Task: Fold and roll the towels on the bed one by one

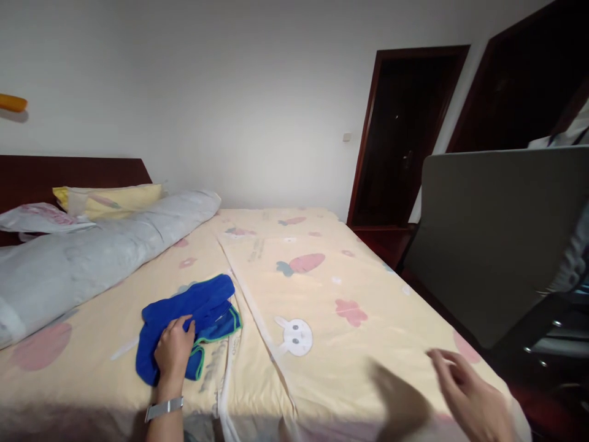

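Left hand [175, 347] half-curled on the blue cloth [184, 302] atop the bed [368, 279] — whether gripping, I can't tell — I'm seemingly arranging it, which next calls for my half-open, empty right hand [472, 393].

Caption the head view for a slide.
Left hand on a blue cloth, right hand above the patterned bedsheet.

Looks like a bedroom in somebody's home, tbh
Got a dark-red wooden headboard [69, 172], a pale-yellow fabric pillow [126, 200], a long pale-grey bedding roll [110, 248] and a cream bunny-and-carrot-print bedsheet [317, 291].
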### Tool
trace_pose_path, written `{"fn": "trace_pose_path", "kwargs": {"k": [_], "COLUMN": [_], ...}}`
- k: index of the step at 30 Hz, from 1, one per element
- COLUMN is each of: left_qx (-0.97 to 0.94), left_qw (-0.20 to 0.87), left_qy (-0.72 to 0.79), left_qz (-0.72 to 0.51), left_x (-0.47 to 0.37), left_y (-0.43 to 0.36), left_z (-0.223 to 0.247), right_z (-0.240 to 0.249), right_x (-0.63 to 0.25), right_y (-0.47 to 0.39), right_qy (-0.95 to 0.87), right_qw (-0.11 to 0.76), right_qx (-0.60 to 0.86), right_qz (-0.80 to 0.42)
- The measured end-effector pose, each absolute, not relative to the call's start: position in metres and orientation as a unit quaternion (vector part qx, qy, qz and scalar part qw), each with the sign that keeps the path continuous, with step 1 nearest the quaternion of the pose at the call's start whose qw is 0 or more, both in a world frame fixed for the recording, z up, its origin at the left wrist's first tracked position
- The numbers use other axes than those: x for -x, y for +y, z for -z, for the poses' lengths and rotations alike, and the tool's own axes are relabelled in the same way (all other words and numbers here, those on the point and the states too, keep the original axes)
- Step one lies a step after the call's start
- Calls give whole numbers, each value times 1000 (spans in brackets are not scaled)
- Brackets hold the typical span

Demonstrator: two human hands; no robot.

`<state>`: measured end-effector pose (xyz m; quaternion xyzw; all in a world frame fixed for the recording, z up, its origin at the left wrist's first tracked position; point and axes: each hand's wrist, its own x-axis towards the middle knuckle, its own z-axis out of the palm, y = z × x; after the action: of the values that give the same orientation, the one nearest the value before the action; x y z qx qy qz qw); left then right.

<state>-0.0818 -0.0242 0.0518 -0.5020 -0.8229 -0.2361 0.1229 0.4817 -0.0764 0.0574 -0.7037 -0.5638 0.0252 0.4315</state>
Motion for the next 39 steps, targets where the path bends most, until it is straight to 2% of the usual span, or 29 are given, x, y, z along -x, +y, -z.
{"fn": "trace_pose_path", "kwargs": {"k": [2, 7, 12, 16, 19, 22, 24, 28, 30, 35, 39], "left_qx": [472, 460, 452, 422, 446, 497, 534, 646, 688, 647, 573], "left_qw": [84, 63, 136, 276, 358, 360, 314, 124, 32, -148, -235], "left_qy": [-844, -849, -807, -736, -639, -561, -533, -469, -433, -450, -471], "left_qz": [243, 252, 355, 452, 514, 556, 576, 590, 581, 597, 628], "left_x": [80, 76, 95, 107, 93, 52, 11, -82, -117, -132, -111], "left_y": [-26, -31, -20, -6, -4, -13, -25, -55, -65, -65, -57], "left_z": [-56, -67, -61, -62, -79, -105, -120, -127, -122, -108, -110], "right_z": [-61, -50, -11, -3, -6, -9, -13, -31, -41, -60, -72], "right_x": [-437, -331, -312, -316, -311, -295, -281, -259, -258, -290, -325], "right_y": [-44, 10, 24, 29, 27, 16, 4, -18, -22, -5, 5], "right_qy": [-605, -687, -655, -642, -646, -678, -700, -687, -671, -647, -673], "right_qw": [463, 438, 423, 440, 446, 434, 418, 383, 398, 460, 501], "right_qx": [642, 540, 560, 558, 547, 509, 458, 300, 249, 258, 299], "right_qz": [-86, -211, -280, -288, -291, -303, -353, -539, -573, -550, -454]}}
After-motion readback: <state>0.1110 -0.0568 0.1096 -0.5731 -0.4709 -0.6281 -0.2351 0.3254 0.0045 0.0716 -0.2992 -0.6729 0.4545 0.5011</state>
